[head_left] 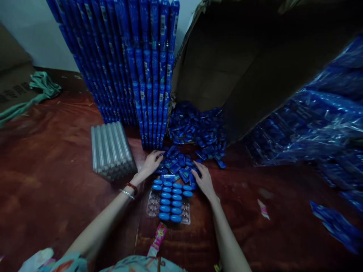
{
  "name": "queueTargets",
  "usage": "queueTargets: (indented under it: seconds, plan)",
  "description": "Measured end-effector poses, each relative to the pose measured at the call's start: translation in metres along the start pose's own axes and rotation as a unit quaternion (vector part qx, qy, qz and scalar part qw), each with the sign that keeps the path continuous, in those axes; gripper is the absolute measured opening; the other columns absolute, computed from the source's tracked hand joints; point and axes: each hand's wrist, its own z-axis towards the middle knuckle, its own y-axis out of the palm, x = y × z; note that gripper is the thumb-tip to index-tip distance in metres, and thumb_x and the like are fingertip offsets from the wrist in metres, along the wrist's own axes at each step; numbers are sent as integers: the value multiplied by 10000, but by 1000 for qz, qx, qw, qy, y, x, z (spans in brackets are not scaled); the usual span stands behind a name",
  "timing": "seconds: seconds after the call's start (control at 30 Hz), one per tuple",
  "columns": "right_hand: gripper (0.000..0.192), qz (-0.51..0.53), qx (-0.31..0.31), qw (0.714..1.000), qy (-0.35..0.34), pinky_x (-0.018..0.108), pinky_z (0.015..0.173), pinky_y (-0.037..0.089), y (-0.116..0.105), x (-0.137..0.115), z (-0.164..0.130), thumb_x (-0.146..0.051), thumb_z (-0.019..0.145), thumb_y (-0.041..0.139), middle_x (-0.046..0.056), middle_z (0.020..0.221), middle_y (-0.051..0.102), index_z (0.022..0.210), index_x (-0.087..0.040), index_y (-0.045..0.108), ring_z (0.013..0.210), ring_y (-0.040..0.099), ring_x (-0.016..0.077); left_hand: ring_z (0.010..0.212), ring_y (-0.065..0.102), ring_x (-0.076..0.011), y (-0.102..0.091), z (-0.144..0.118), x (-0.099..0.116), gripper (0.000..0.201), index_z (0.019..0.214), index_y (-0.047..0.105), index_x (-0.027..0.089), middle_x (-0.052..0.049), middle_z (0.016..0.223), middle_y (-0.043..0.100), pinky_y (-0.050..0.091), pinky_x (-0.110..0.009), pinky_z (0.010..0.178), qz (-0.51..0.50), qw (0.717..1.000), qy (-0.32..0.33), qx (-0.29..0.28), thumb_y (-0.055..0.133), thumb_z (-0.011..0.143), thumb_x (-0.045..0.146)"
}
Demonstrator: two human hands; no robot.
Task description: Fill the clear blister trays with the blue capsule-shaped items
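A loose heap of small blue packets (177, 164) lies on the reddish-brown surface in front of me. My left hand (153, 163) rests at the heap's left edge, its fingers stretched toward the packets. On the opposite side, my right hand (204, 179) touches the packets with fingers apart. Neither hand visibly grips one. Just nearer to me is a clear plastic tray (185, 215) with rounded hollows. Shiny blue oval capsules (171, 203) fill its middle columns and the upper part of its sides; the lower side hollows hold none.
Tall stacks of blue packs (150, 87) stand behind my left hand. A block of clear ridged trays (110, 151) sits at left. More blue packets (195, 122) spill from a cardboard box (210, 75). Plastic-wrapped blue packs (306, 117) are at right. A pink wrapper strip (157, 238) lies close to me.
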Motion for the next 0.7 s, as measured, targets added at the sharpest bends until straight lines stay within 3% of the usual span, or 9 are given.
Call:
queueTargets:
  seconds: [0.1, 0.27, 0.4, 0.57, 0.7]
  plan:
    - [395, -39, -11, 999, 14, 399, 966, 424, -8, -8, 7, -371, 912, 394, 94, 1177, 611, 1209, -195, 585, 1111, 527, 214, 932, 622, -198, 0, 2, 6, 271, 1060, 635, 164, -86, 1030, 633, 504, -350, 884, 35, 998, -41, 29, 455, 859, 187]
    - [396, -113, -114, 985, 57, 435, 837, 464, -4, -34, 49, -269, 823, 554, 135, 1170, 605, 1213, -203, 572, 1073, 535, 284, 1088, 548, -312, 21, 45, 29, 332, 1100, 599, 107, -180, 1128, 590, 427, -491, 956, 85, 994, -66, 8, 538, 775, 78]
    - [372, -73, -101, 991, 48, 379, 837, 451, 6, -39, 64, -153, 763, 568, 129, 1080, 631, 1134, -168, 601, 998, 575, 250, 1072, 563, -323, 37, 65, 34, 341, 1007, 619, 88, -208, 1142, 584, 445, -483, 923, 76, 994, -71, -31, 525, 703, -35]
    - [275, 40, -9, 997, 66, 363, 845, 456, -5, -19, 39, -291, 864, 452, 95, 1021, 638, 1078, -167, 573, 957, 595, 219, 1063, 579, -232, 24, 44, 22, 434, 1181, 528, 131, -126, 1144, 608, 450, -372, 962, 7, 998, -50, -38, 586, 755, 70]
    - [408, 151, 83, 977, 129, 324, 657, 505, -24, -8, -10, -519, 866, 399, 66, 876, 631, 1051, -168, 495, 739, 620, 184, 907, 614, -178, -8, -5, 19, 389, 1178, 507, 160, -77, 1063, 621, 528, -308, 816, -208, 975, -70, 46, 592, 803, 216]
